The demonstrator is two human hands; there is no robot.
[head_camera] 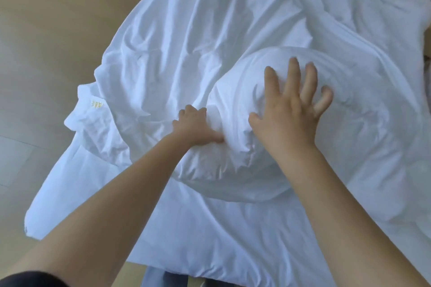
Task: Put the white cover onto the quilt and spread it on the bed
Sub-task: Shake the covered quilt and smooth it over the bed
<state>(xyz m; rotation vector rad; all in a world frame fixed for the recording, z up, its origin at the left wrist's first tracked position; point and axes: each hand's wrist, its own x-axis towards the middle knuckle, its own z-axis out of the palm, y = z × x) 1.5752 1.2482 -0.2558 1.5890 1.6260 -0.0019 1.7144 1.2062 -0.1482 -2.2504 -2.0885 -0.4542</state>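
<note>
Matt, creased white cloth cover

Bright, soft daylight all over, a bit blue on the crumpled white cloth cover. Brightest near the top. Only pale grey shadows in the folds. Fuzzy at the fingers of the right hand. Bent and stretched near the edges, like the curving lines on the pale tan wooden floor. A little soft and grainy all through.

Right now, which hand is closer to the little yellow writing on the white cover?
Left. The left hand grips the white cover a little way to the right of the yellow writing; the right hand lies spread on the puffy lump, farther right.
</note>
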